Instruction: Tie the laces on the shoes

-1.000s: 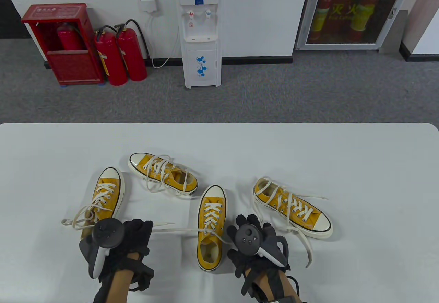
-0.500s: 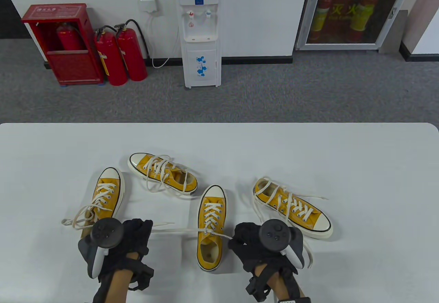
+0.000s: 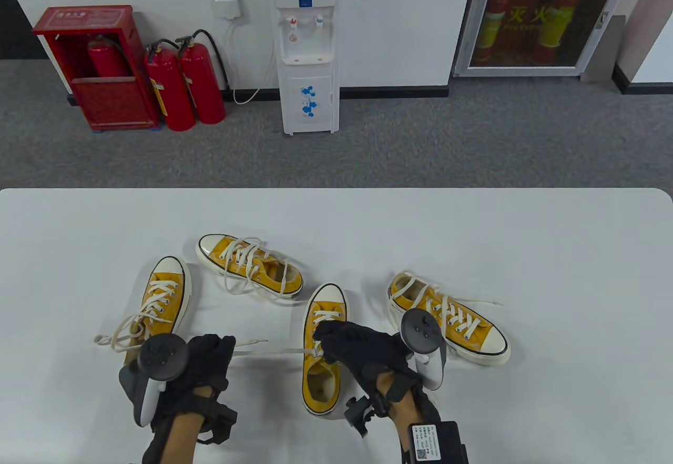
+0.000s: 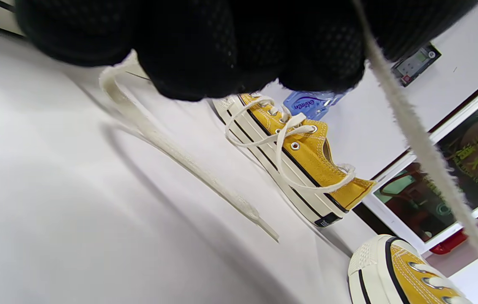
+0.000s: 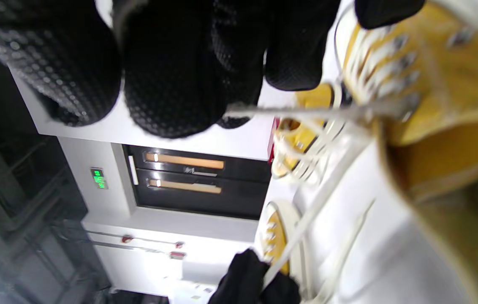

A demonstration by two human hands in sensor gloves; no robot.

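Observation:
Four yellow sneakers with white laces lie on the white table [image 3: 526, 233]. The middle shoe [image 3: 322, 380] points away from me. My left hand [image 3: 218, 351] grips one of its lace ends and holds the lace [image 3: 273, 351] taut to the left; the same lace [image 4: 429, 156] runs from my fingers in the left wrist view. My right hand [image 3: 336, 335] is over the shoe's tongue and pinches the other lace [image 5: 306, 112], stretched from my fingertips [image 5: 239, 93] to the shoe [image 5: 441, 93].
A shoe [image 3: 160, 301] lies by my left hand, with loose laces trailing left. Another shoe [image 3: 252, 267] lies behind, and another [image 3: 452, 322] to the right under my right tracker. A loose lace tip [image 4: 188, 164] lies on the table.
My right hand has moved left from beside the middle shoe's right side to over its laces, carrying its lace across. My left hand has stayed put with its lace taut.

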